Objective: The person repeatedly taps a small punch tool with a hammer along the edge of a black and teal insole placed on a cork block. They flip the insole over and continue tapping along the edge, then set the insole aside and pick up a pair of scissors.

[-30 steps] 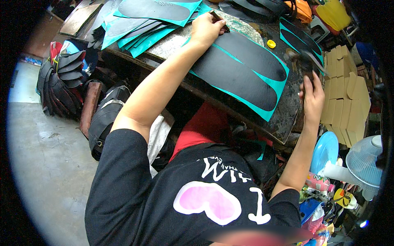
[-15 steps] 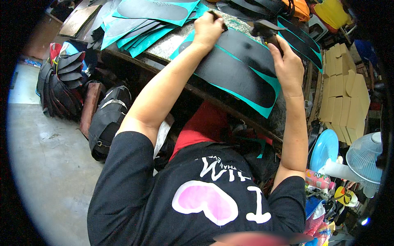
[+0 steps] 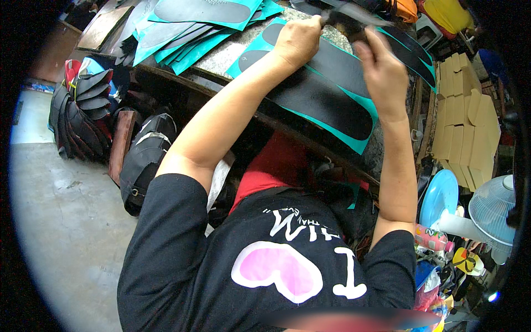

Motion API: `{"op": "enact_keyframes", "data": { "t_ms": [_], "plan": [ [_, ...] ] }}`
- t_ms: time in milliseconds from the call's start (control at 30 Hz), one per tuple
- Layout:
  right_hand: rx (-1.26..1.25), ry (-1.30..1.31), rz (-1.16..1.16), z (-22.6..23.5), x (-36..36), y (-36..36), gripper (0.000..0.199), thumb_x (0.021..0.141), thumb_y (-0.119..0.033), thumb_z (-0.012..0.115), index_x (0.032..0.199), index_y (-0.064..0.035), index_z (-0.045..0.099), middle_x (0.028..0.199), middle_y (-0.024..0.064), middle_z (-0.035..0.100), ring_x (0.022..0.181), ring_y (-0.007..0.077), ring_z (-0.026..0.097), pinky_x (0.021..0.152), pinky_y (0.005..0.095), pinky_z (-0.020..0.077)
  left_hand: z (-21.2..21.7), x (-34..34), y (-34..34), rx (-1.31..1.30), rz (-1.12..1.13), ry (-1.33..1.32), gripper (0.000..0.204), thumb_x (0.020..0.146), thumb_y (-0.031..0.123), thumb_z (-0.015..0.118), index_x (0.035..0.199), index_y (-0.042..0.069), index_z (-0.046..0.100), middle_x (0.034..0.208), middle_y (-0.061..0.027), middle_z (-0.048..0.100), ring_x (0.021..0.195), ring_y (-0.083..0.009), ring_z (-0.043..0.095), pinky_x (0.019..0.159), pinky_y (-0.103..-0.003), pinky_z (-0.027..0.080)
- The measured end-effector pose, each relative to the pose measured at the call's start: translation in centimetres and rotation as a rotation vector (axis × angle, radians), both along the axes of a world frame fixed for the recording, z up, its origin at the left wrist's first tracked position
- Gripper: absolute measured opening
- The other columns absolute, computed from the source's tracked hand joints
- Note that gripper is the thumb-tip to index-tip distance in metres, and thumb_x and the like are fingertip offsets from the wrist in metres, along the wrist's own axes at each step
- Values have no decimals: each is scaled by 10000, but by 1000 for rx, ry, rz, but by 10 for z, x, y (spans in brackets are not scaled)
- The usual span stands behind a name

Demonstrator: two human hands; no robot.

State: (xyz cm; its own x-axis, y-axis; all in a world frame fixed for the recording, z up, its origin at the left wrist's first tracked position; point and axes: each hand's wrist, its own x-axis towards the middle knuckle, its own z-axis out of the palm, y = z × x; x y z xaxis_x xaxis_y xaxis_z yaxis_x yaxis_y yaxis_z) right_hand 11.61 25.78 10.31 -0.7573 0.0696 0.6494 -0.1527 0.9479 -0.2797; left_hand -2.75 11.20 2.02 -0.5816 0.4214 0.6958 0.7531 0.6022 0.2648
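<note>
A teal sheet (image 3: 362, 145) with black insole-shaped pieces (image 3: 326, 105) lies on the worktable under my hands. My left hand (image 3: 298, 41) is closed above the sheet's far part; its fingertips and anything in them are hidden. To its right, my right hand (image 3: 385, 77) is closed around a dark hand tool (image 3: 354, 25) with a flat black head. Motion smears the tool and these fingers, so its kind is unclear. The tool's head is raised above the sheet and reaches close to my left fist; I cannot tell whether they touch.
More teal sheets with dark insole shapes (image 3: 202, 12) are stacked at the table's far left. Another such sheet (image 3: 406, 58) lies far right. Tan cartons (image 3: 462, 127), a white fan (image 3: 492, 210) and a blue round lid (image 3: 438, 196) stand right. Bundled black pieces (image 3: 83, 119) sit left.
My left hand has moved right, toward the tool. My right hand has swung the tool slightly up and to the left. The teal sheet is nearly where it was.
</note>
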Motion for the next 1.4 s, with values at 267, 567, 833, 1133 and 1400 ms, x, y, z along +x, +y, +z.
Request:
{"op": "enact_keyframes", "data": {
  "t_ms": [267,567,833,1133,1400],
  "plan": [
    [-138,-26,-99,1,9,36,415,934,-460,594,1227,-170,642,948,179,707,896,386,678,747,439,537,-16,-20,-9,794,-133,-710,135,884,71,633,937,-53,647,845,-131,715,709,-177,716,632,-284,594],
    [-346,186,201,41,19,16,332,961,-246,640,1259,-100,647,768,-17,633,621,22,527,539,168,425,-11,-15,-8,602,-145,-695,170,873,131,677,922,-32,681,849,-118,732,660,-153,713,622,-267,570],
    [-322,341,225,21,18,9,367,951,-321,614,1249,-108,628,878,86,670,773,213,606,657,295,491,1,-3,-2,165,-114,-75,151,856,176,667,933,47,645,760,-168,676,763,-362,675,707,-425,539],
    [-180,-92,-192,-9,22,53,445,926,-476,601,1233,-157,646,980,171,707,908,354,688,771,408,537,-10,-11,3,727,-206,-728,164,898,111,636,918,-49,665,792,-117,723,645,-141,707,606,-280,564],
    [-336,308,202,31,39,17,368,941,-282,649,1245,-77,623,883,83,691,738,182,638,634,307,506,-7,-4,14,192,-141,-68,153,833,174,680,859,25,662,789,-220,671,759,-388,667,713,-433,540]
  ]
}}
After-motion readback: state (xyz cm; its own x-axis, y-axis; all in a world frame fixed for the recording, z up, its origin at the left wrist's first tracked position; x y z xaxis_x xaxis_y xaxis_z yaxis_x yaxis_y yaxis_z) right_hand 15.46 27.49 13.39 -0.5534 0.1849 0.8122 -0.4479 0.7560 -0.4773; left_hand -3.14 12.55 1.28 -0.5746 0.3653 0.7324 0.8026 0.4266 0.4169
